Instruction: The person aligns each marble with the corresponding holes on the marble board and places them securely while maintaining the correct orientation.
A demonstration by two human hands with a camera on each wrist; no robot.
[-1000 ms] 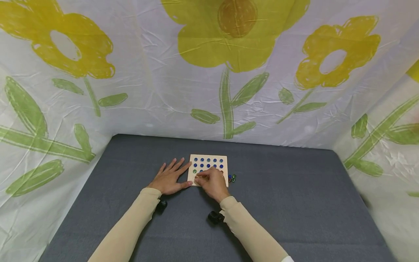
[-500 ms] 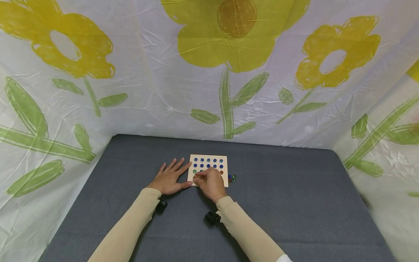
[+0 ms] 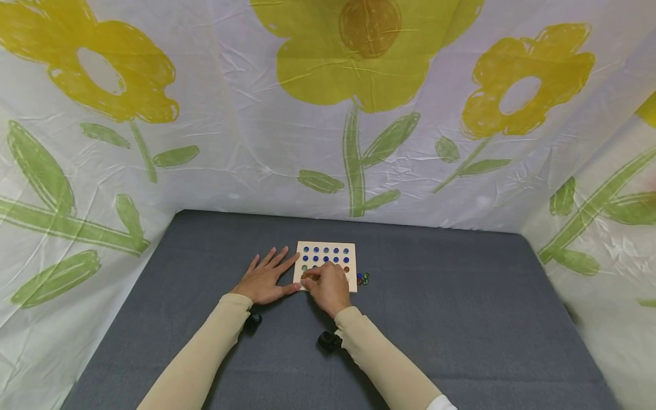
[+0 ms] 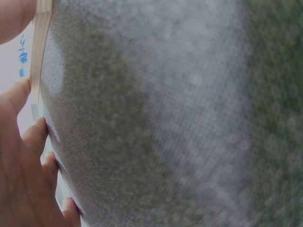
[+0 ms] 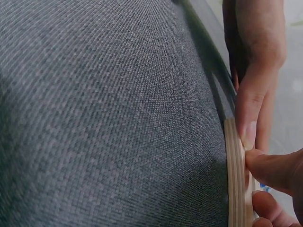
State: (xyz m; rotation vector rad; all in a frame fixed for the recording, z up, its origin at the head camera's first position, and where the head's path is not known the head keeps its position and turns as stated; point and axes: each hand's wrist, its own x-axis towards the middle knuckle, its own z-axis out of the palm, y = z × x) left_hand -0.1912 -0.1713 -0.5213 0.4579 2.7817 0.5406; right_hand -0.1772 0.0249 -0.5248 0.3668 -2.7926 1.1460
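Observation:
A pale wooden board (image 3: 352, 288) lies on the table, with rows of small glass marbles set in it. Blue marbles (image 3: 326, 259) fill the two far rows; a green marble (image 3: 304, 267) and a red marble (image 3: 346, 269) mark the third row's ends. My left hand (image 3: 263, 283) rests flat with spread fingers, thumb and index at the board's left edge. Over the near left part, my right hand (image 3: 330, 289) pinches a small reddish-brown marble (image 3: 303, 277), mostly hidden by its fingertips. In the right wrist view, thumb and fingertips (image 5: 258, 161) meet right at the board's face.
Several loose marbles (image 3: 366, 278), blue, green and red, lie just right of the board. Dark grey cloth (image 3: 461, 319) covers the table. Behind it and at the sides hangs a white curtain (image 3: 246, 171) with yellow flowers. A small black camera sits at each wrist.
My right hand and forearm have shifted slightly left, its fingertips now closer to the board's left edge. The left hand, board and loose marbles stay in place.

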